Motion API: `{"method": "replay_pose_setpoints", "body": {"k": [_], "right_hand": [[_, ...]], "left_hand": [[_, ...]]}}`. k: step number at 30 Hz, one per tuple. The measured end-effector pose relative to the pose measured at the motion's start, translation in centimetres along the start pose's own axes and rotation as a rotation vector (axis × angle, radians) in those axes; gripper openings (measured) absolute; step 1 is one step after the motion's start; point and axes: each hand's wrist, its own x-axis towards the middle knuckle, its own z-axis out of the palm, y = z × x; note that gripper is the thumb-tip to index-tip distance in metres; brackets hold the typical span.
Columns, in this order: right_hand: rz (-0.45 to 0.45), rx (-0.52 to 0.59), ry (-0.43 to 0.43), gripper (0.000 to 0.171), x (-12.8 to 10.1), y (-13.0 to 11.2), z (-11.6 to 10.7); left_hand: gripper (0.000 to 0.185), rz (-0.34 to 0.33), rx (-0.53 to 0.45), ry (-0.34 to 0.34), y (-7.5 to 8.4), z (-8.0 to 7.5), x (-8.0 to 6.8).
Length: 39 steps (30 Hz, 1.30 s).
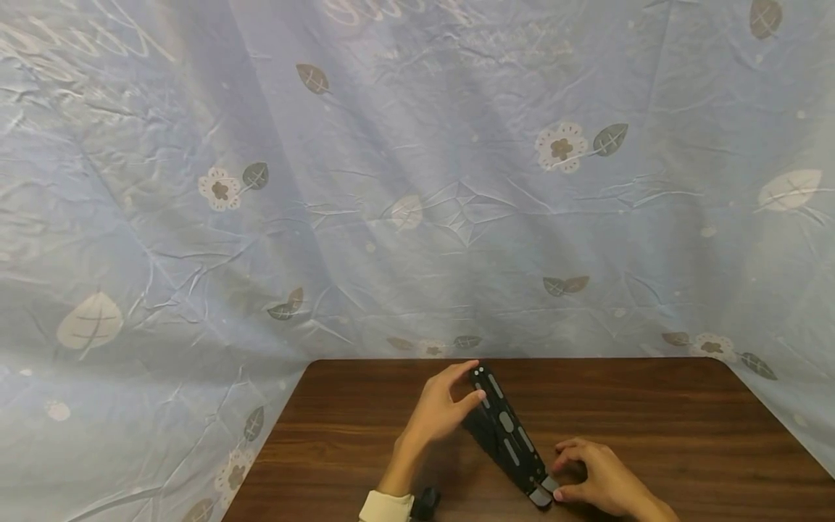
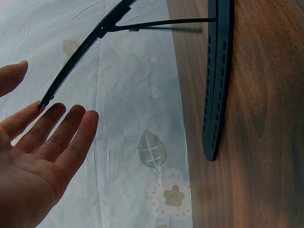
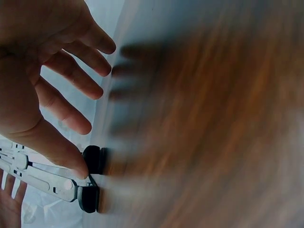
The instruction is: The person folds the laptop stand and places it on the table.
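Observation:
A black folding laptop stand [image 1: 507,428] stands on the table with its upper panel tilted up. Grey pads line that panel, and two grey-padded lips stick out at its low end. My left hand [image 1: 438,406] is at the raised end, fingers nearly straight. In the left wrist view the index fingertip touches the panel's tip [image 2: 43,103], and the thumb sits apart from it. A thin strut [image 2: 161,23] joins the panel to the slotted base [image 2: 217,95]. Beside the lips [image 3: 89,198] is my right hand [image 1: 603,475], its thumb touching there and its other fingers spread loosely.
The brown wood-grain table [image 1: 652,406] has rounded far corners. Behind it hangs a pale blue curtain [image 1: 417,145] printed with leaves and flowers. A small black item [image 1: 425,502] shows beside the cream left cuff [image 1: 386,506].

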Motion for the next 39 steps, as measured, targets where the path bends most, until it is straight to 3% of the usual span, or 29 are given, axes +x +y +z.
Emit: {"method": "replay_pose_setpoints", "body": {"k": [9, 21, 39], "right_hand": [[0.034, 0.052, -0.007, 0.028, 0.2, 0.9, -0.5], [0.054, 0.007, 0.04, 0.025, 0.3, 2.0, -1.0], [0.136, -0.012, 0.071, 0.04, 0.8, 2.9, -1.7]], "left_hand": [[0.056, -0.01, -0.019, -0.007, 0.0, -0.4, -0.4], [0.057, -0.014, -0.014, -0.018, 0.1, -0.7, -0.7], [0.06, -0.005, -0.01, -0.047, 0.4, -0.7, -1.1]]}}
